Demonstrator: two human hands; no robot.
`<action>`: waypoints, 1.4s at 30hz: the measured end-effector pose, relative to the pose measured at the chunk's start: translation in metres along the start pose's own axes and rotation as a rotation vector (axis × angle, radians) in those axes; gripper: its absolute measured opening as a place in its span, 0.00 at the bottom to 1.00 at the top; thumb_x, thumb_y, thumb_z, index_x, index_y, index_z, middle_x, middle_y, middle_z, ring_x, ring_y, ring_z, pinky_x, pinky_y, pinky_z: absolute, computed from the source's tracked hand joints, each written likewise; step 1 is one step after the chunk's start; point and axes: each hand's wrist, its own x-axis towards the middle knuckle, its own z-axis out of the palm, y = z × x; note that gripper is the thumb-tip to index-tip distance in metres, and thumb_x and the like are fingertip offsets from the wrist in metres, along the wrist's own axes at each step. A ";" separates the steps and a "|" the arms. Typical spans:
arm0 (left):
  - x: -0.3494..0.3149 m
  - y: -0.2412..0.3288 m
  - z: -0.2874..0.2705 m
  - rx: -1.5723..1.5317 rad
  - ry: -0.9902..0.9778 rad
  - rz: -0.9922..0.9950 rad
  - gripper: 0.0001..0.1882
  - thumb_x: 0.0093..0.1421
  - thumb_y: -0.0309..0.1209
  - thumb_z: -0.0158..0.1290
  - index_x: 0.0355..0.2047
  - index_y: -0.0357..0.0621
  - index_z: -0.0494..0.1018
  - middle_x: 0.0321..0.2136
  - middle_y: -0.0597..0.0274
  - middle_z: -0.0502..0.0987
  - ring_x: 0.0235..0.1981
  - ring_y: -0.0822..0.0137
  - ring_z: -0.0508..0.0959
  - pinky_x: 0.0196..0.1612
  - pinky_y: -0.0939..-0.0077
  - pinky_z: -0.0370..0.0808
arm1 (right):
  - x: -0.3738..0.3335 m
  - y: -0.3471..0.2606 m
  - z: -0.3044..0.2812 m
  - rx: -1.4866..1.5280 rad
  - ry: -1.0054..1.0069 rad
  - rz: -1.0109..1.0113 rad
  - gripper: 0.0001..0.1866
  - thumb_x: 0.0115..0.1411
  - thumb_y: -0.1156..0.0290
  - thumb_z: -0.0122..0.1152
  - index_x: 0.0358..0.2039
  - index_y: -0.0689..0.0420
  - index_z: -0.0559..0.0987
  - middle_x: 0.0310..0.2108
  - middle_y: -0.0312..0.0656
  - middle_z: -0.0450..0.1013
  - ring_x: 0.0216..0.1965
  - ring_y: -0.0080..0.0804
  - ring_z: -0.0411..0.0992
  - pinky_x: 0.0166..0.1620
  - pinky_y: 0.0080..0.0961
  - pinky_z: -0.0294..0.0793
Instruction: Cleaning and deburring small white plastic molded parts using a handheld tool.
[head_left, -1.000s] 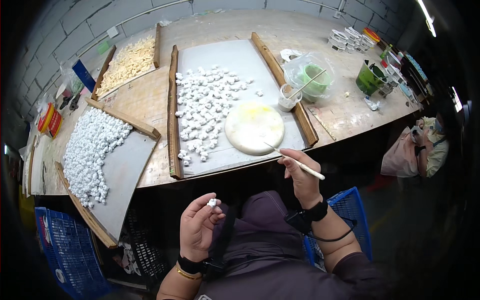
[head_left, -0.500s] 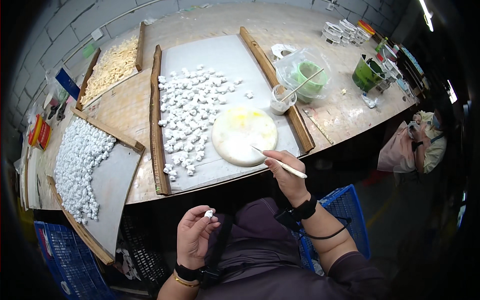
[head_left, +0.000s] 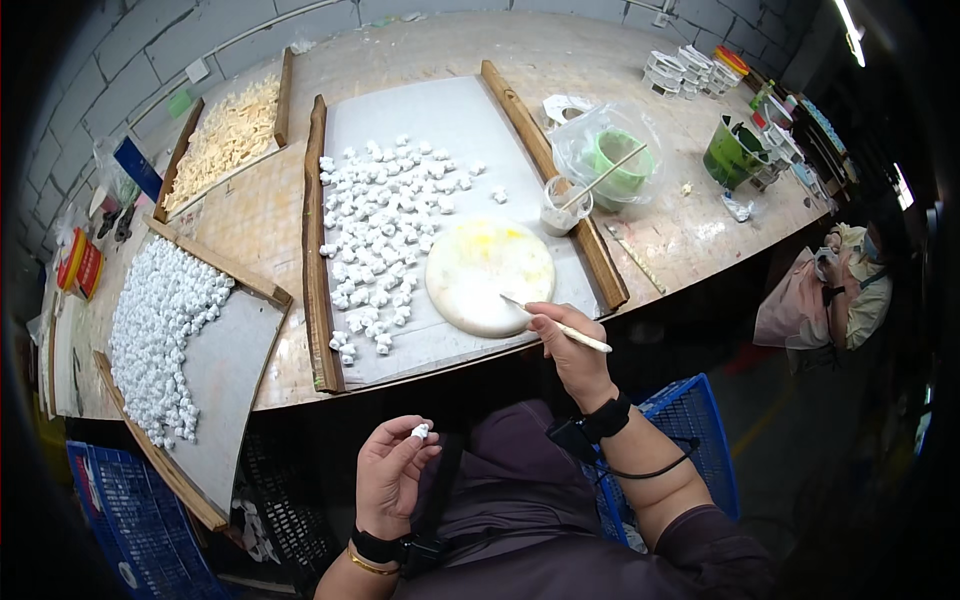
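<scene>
My left hand (head_left: 392, 472) is below the table edge and pinches a small white figurine (head_left: 420, 431) between thumb and fingers. My right hand (head_left: 568, 343) holds a thin paintbrush (head_left: 556, 324) like a pen, with its tip over the lower right of a round white palette (head_left: 489, 274) smeared with yellow. The palette rests on a grey board (head_left: 452, 122) framed by wooden strips, beside several more small white figurines (head_left: 380, 226) spread over the board's left half.
A second tilted board (head_left: 225, 380) at the left carries a heap of white figurines (head_left: 160, 325). A tray of cream pieces (head_left: 228, 138) is at the back. A cup with a stick (head_left: 558, 205), a green bowl in plastic (head_left: 618, 160), a green jug (head_left: 728, 150) and stacked small cups (head_left: 690, 68) stand right. Blue crates (head_left: 130, 525) are below. Another person (head_left: 835, 290) sits at the far right.
My right hand has brought the brush tip lower over the palette's edge. My left hand keeps the figurine near my lap, little moved.
</scene>
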 end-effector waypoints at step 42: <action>0.011 0.020 0.018 -0.076 -0.148 -0.004 0.10 0.60 0.24 0.55 0.41 0.35 0.70 0.35 0.52 0.78 0.36 0.64 0.81 0.42 0.74 0.80 | -0.049 -0.054 0.019 0.028 -0.536 -0.306 0.15 0.54 0.66 0.67 0.40 0.59 0.82 0.35 0.44 0.74 0.33 0.30 0.74 0.36 0.21 0.73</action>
